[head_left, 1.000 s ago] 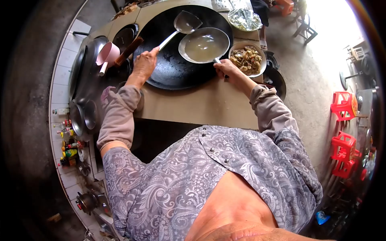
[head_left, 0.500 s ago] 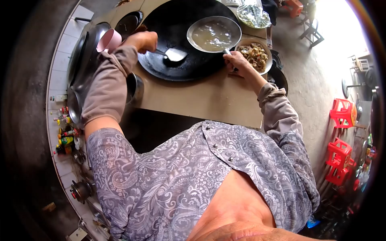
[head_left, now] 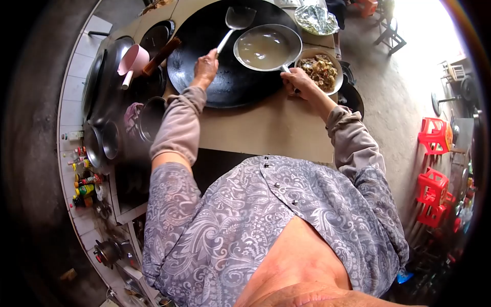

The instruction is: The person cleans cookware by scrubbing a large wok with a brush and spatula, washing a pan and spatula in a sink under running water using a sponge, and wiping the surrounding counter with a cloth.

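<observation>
My left hand [head_left: 205,70] is closed around the handle of a metal spatula [head_left: 239,18], whose blade is over the far part of a large black wok [head_left: 204,30]. My right hand [head_left: 298,83] grips the short handle of a round metal pan [head_left: 266,47]. Cloudy, pale liquid fills much of this pan, which is over the wok's right side. Just beyond my right fingers stands a white bowl [head_left: 339,77] of chopped, cooked-looking food. Little shows on the wok's dark surface except a few wet-looking patches.
A pink scoop [head_left: 134,60] and a brown brush-like bundle [head_left: 161,56] lie left of the wok, near a metal pot [head_left: 152,118]. A plastic-covered dish [head_left: 316,20] stands at the back right. Red stools [head_left: 434,135] and a dark chair [head_left: 391,36] are on the floor to the right.
My left hand has moved right with the spatula, and its blade has swung from the near part of the wok to the far part. The pan in my right hand has shifted slightly left.
</observation>
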Demonstrator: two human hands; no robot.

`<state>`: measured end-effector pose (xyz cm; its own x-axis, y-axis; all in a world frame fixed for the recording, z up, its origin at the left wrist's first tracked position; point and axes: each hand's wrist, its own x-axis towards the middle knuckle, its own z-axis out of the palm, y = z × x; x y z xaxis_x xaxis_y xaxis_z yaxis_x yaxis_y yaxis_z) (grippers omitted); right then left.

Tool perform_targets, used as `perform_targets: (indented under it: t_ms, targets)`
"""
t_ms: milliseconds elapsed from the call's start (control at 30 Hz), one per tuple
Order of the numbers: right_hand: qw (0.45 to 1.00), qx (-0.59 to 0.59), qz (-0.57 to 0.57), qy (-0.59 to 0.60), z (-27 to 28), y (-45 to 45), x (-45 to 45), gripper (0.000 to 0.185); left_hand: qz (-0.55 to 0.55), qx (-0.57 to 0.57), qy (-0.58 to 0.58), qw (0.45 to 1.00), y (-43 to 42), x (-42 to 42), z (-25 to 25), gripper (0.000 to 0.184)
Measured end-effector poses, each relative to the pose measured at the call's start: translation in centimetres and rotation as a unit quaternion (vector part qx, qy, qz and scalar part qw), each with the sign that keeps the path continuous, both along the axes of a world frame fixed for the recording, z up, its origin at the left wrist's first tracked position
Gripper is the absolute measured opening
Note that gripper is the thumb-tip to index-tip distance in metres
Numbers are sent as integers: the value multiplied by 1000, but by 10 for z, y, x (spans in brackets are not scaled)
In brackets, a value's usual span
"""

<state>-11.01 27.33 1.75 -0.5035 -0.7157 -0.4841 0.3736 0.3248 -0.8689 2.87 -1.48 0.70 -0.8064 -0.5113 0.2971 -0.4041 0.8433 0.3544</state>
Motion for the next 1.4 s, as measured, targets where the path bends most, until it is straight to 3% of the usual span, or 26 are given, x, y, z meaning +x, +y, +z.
perform_targets:
  t_ms: [133, 200, 300, 433, 533, 600, 733, 800, 867, 933, 1000, 1067, 1133, 1167, 1267, 1300, 1333, 1400]
  targets:
    - [1000, -15, -2, 3, -12, -5, -4, 23, -42, -166, -66, 983, -3, 32, 77, 32]
    - [1000, -21, 4, 4, -18, -9, -7, 22, -44, -208, -134, 968, 11, 50, 121, 35]
    - [1000, -7, -1, 7, -16, -9, -7, 22, -2, -225, -180, 958, 24, 59, 159, 25]
    - [1000, -24, 2, 1, -13, -8, -9, 21, -43, -253, -309, 916, 2, 41, 160, 15]
    - [999, -28, -5, -27, -7, -8, -9, 19, -92, -207, -353, 908, -8, 27, 158, 15]
    - [999, -30, -1, -20, -7, -8, -11, 18, -44, -113, -449, 885, -1, 15, 155, 15]
    - [1000, -16, 10, 7, -4, -5, -14, 17, -80, -102, -328, 936, 1, 4, 94, 19]
    - [1000, -14, 8, 11, -4, -7, -15, 17, -107, -109, -364, 919, 0, -12, 107, 17]
    - [1000, -10, 1, -1, 2, -5, -14, 17, -101, -58, -464, 878, 16, -19, 158, 17]
    - [1000, -7, 6, 7, 1, -6, -15, 17, -63, -49, -530, 844, 16, -20, 156, 19]
    - [1000, -20, 16, 14, -3, -6, -19, 18, -116, -92, -405, 902, 5, -14, 112, 19]
    - [1000, -14, 6, 25, -2, -6, -18, 17, -91, -103, -381, 914, 8, -26, 82, 26]
    - [1000, -3, -1, 25, 0, -5, -17, 17, -115, -122, -395, 903, 10, -31, 107, 19]
    - [999, 0, 1, 39, 3, -5, -17, 17, -143, -127, -465, 864, 17, -31, 133, 19]
    - [998, 10, 7, 65, 13, -5, -16, 17, -145, -135, -452, 870, 22, -28, 130, 21]
    - [998, 11, 4, 67, 16, -6, -16, 17, -125, -105, -392, 905, 9, -34, 102, 21]
    - [998, 14, -1, 68, 18, -6, -15, 17, -135, -140, -378, 905, 10, -37, 101, 21]
    - [998, 9, -7, 64, 18, -5, -16, 18, -144, -141, -461, 864, 7, -44, 126, 21]
